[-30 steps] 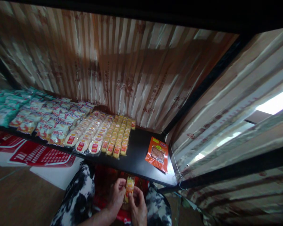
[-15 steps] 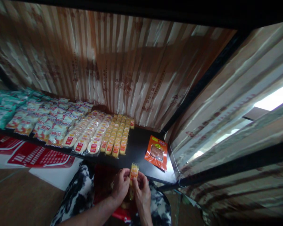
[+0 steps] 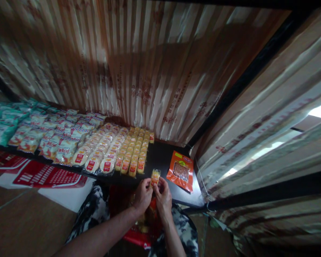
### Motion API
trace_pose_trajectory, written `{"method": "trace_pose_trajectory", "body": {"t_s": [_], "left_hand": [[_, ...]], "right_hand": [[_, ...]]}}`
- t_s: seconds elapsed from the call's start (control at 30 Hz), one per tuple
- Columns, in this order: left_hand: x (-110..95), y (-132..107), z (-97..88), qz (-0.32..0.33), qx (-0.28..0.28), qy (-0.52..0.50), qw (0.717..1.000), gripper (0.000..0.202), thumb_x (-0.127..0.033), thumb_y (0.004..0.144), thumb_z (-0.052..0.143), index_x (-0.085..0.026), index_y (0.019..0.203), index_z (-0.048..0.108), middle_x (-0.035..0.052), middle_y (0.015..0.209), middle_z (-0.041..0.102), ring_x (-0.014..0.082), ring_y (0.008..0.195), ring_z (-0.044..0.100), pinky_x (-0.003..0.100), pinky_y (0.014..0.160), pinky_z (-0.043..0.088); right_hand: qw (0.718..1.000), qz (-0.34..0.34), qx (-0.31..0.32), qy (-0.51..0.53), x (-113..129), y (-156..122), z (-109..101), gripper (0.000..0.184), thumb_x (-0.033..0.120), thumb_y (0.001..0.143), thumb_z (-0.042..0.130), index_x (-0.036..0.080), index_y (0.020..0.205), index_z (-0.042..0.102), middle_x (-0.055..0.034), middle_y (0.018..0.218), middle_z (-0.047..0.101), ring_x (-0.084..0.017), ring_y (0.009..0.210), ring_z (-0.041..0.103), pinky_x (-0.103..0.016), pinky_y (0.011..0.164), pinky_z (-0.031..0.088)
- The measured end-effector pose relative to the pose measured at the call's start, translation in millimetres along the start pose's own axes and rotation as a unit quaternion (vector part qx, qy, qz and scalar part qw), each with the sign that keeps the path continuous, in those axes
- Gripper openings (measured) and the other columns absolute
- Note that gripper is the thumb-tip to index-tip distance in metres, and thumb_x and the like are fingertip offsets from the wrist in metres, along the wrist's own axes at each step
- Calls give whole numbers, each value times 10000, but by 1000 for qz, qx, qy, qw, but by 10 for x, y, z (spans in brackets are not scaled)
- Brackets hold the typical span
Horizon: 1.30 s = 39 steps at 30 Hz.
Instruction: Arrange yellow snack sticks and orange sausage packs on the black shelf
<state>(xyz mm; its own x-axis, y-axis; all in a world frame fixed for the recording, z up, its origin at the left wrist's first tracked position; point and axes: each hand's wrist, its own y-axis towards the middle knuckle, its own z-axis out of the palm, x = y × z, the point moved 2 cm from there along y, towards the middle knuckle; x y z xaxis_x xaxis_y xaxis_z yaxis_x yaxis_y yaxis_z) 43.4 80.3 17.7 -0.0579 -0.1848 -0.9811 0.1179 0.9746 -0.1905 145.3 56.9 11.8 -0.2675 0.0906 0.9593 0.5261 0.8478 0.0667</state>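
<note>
Left hand (image 3: 143, 197) and right hand (image 3: 163, 197) pinch a packet (image 3: 155, 175) from both sides, likely to steady it (near the shelf (image 3: 162, 158)).

The bare left hand (image 3: 143, 196) and the bare right hand (image 3: 163, 197) hide the lower part of the small yellow wrapped bar (image 3: 155, 175), whose print is too small to read; the view's left edge cuts off some teal plastic packets (image 3: 4, 125)

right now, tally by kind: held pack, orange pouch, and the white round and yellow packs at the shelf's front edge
Front white round packs: 3
Front yellow packs: 4
Orange pouch: 1
Held yellow pack: 1
Total: 9
</note>
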Motion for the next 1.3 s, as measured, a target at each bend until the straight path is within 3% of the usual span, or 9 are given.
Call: {"method": "trace_pose_trajectory", "body": {"t_s": [0.37,0.73,0.87,1.1,1.3], "left_hand": [[17,149,40,-17,8,20,1000,261,-110,771,497,-145,1016,580,112,1051,665,180,971,629,307,890,472],[-52,286,101,-36,-1,47,998,214,-150,769,532,-171,969,605,88,1033,679,187,997,621,298,907,452],[-79,333,127,-46,3,47,998,225,-147,756,539,-176,970,602,77,1033,680,177,997,622,275,897,455],[-161,445,192,-30,4,43,999,274,-130,725,551,-164,991,605,99,1043,672,198,996,621,304,916,444],[-277,555,245,21,13,68,997,150,-164,774,492,-176,864,612,69,967,661,176,924,624,283,871,459]], "right_hand": [[999,-24,26,-31,7,152,63,370,380,744,533,146,1026,585,-104,932,673,-198,794,650,-321,752,514],[966,-25,34,-255,34,310,-13,335,424,772,485,242,1019,619,-19,791,673,-176,651,615,-276,594,427],[972,-14,49,-228,22,409,-16,299,414,754,516,248,983,615,-1,728,665,-170,605,608,-264,562,407],[981,-25,36,-190,44,533,63,403,396,745,460,184,1072,565,-43,850,643,-167,626,614,-284,605,430],[988,-26,13,-150,38,653,154,506,428,744,418,156,1156,526,-61,898,623,-155,603,596,-277,570,435]]}}
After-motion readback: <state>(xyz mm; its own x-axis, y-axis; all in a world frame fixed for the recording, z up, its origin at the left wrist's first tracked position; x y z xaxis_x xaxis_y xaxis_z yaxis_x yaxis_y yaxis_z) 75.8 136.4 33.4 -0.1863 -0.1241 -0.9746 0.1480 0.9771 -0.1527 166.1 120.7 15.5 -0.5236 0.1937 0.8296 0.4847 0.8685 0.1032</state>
